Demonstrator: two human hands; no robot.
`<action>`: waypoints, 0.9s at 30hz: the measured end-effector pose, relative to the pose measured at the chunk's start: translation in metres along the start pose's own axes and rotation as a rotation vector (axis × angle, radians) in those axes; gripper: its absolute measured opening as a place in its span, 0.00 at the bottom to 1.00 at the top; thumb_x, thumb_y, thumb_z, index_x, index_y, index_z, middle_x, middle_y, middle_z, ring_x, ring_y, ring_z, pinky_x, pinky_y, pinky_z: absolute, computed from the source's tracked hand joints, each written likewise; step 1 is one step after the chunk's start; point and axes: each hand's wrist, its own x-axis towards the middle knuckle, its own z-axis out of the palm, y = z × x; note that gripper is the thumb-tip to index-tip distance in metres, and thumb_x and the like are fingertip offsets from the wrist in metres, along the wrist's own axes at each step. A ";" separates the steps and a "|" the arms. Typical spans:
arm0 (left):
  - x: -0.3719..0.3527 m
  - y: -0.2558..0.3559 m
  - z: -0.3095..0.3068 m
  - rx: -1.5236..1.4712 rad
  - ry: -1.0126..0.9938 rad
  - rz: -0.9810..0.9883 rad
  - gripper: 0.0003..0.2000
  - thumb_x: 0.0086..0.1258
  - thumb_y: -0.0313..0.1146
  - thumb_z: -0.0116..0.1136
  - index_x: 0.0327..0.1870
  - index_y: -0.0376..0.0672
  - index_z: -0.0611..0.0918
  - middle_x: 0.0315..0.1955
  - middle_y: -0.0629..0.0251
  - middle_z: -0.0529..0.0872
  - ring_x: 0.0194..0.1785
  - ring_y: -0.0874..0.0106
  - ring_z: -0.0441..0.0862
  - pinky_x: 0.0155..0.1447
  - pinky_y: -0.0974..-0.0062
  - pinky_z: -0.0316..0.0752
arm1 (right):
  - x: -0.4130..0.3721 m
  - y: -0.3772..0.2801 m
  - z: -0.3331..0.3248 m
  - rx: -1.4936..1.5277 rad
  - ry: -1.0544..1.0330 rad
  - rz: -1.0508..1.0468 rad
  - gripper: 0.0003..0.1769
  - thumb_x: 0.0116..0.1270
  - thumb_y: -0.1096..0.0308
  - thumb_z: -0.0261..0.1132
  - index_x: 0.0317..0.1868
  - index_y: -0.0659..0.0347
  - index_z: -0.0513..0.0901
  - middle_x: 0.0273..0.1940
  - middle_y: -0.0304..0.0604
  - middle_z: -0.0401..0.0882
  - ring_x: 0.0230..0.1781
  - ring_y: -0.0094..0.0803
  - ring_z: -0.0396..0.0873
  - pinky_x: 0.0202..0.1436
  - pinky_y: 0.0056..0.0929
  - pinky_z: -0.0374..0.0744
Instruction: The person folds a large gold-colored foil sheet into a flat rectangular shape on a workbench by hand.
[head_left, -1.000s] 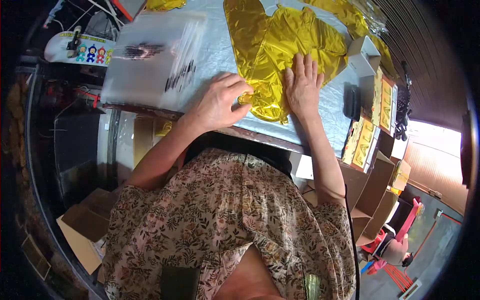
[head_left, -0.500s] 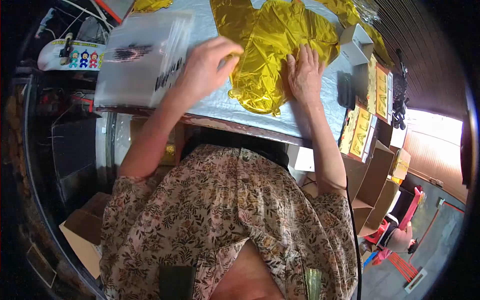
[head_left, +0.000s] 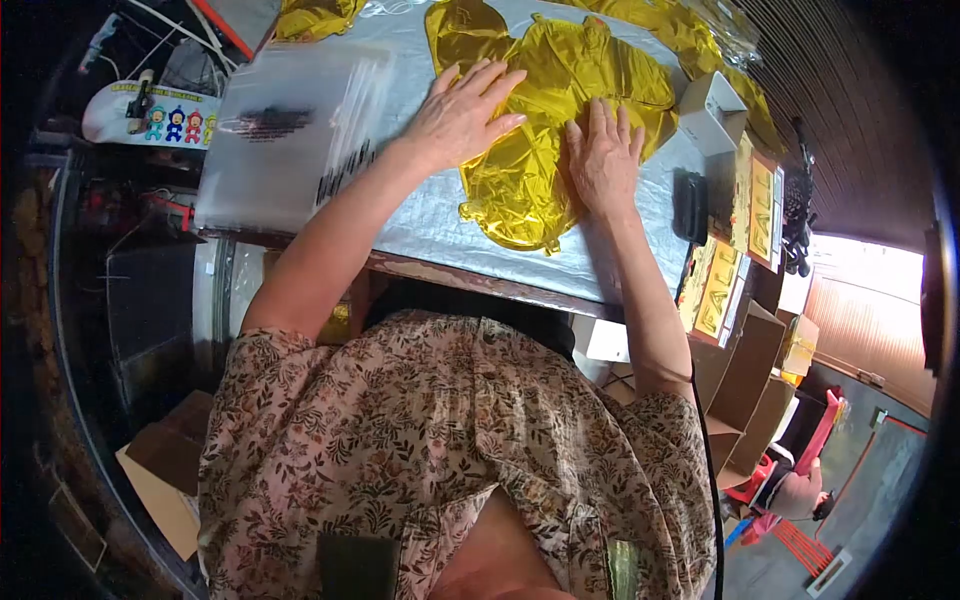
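A flat, wrinkled gold foil balloon lies on the silvery-covered table in front of me. My left hand rests palm down on the balloon's left edge, its fingers stretched out and apart. On the balloon's right part, my right hand lies flat with the fingers extended toward the far side. Neither hand grips anything. To the left of my left hand is a stack of clear plastic bags with black print.
More gold foil lies at the far left corner. On the right stand a small white box, a black case and boxes marked FALL. Cardboard boxes stand below. Another person is farther off at right.
My left hand has come down from above the balloon's left edge, moved up and right, and opened flat on the foil. My right hand stays in place on the balloon.
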 end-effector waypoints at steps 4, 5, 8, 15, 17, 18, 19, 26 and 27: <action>-0.001 0.001 -0.004 -0.006 -0.015 0.008 0.34 0.81 0.56 0.51 0.79 0.44 0.67 0.78 0.56 0.68 0.81 0.59 0.63 0.84 0.52 0.52 | 0.004 -0.001 0.002 0.018 -0.004 -0.017 0.32 0.82 0.51 0.56 0.76 0.62 0.69 0.75 0.52 0.72 0.80 0.57 0.62 0.81 0.64 0.55; -0.001 0.000 -0.003 -0.007 -0.018 0.007 0.34 0.81 0.56 0.51 0.79 0.44 0.67 0.78 0.56 0.68 0.81 0.59 0.63 0.84 0.52 0.52 | 0.005 -0.001 0.003 0.019 -0.001 -0.022 0.32 0.82 0.51 0.56 0.76 0.63 0.69 0.75 0.52 0.72 0.80 0.57 0.63 0.81 0.65 0.55; -0.001 0.000 -0.003 -0.007 -0.022 -0.008 0.34 0.81 0.57 0.52 0.79 0.43 0.67 0.78 0.56 0.68 0.81 0.59 0.63 0.84 0.53 0.52 | 0.008 -0.002 0.001 0.022 -0.010 -0.025 0.32 0.82 0.51 0.56 0.77 0.63 0.69 0.75 0.52 0.71 0.80 0.57 0.62 0.81 0.65 0.55; -0.001 0.002 -0.010 0.026 -0.004 0.008 0.32 0.79 0.55 0.56 0.76 0.43 0.72 0.77 0.58 0.69 0.80 0.60 0.64 0.82 0.54 0.56 | 0.000 0.010 0.005 0.146 -0.021 0.082 0.36 0.82 0.48 0.55 0.78 0.66 0.64 0.79 0.59 0.62 0.81 0.58 0.59 0.81 0.66 0.54; -0.002 0.001 -0.008 0.022 0.017 0.022 0.32 0.79 0.58 0.55 0.75 0.44 0.75 0.75 0.56 0.72 0.79 0.61 0.65 0.81 0.55 0.56 | -0.005 0.010 0.003 0.129 -0.030 0.078 0.36 0.82 0.48 0.55 0.78 0.66 0.65 0.79 0.60 0.63 0.81 0.58 0.59 0.81 0.66 0.54; -0.003 0.000 -0.008 0.018 0.013 0.026 0.32 0.79 0.58 0.55 0.75 0.44 0.75 0.75 0.56 0.72 0.79 0.61 0.65 0.81 0.55 0.56 | -0.008 0.010 0.002 0.115 -0.039 0.067 0.36 0.82 0.48 0.55 0.78 0.66 0.65 0.79 0.60 0.63 0.81 0.57 0.58 0.81 0.66 0.54; -0.002 -0.001 -0.008 0.015 0.009 0.033 0.32 0.79 0.58 0.56 0.74 0.44 0.75 0.75 0.57 0.72 0.79 0.61 0.66 0.81 0.55 0.56 | -0.010 0.009 0.000 0.113 -0.039 0.072 0.36 0.82 0.48 0.55 0.78 0.66 0.65 0.79 0.60 0.63 0.81 0.57 0.58 0.81 0.66 0.54; -0.005 0.001 -0.013 0.012 0.010 0.058 0.29 0.78 0.53 0.59 0.73 0.43 0.76 0.74 0.57 0.73 0.78 0.59 0.68 0.80 0.55 0.59 | -0.003 0.011 -0.016 0.034 0.106 0.002 0.24 0.78 0.51 0.62 0.64 0.58 0.81 0.66 0.55 0.77 0.68 0.55 0.73 0.71 0.56 0.68; -0.005 0.001 -0.013 0.010 0.011 0.060 0.29 0.78 0.53 0.59 0.73 0.43 0.76 0.74 0.57 0.73 0.78 0.59 0.68 0.80 0.55 0.59 | 0.001 0.013 -0.017 0.014 0.139 0.000 0.21 0.77 0.51 0.63 0.60 0.55 0.83 0.62 0.53 0.80 0.65 0.53 0.75 0.68 0.54 0.70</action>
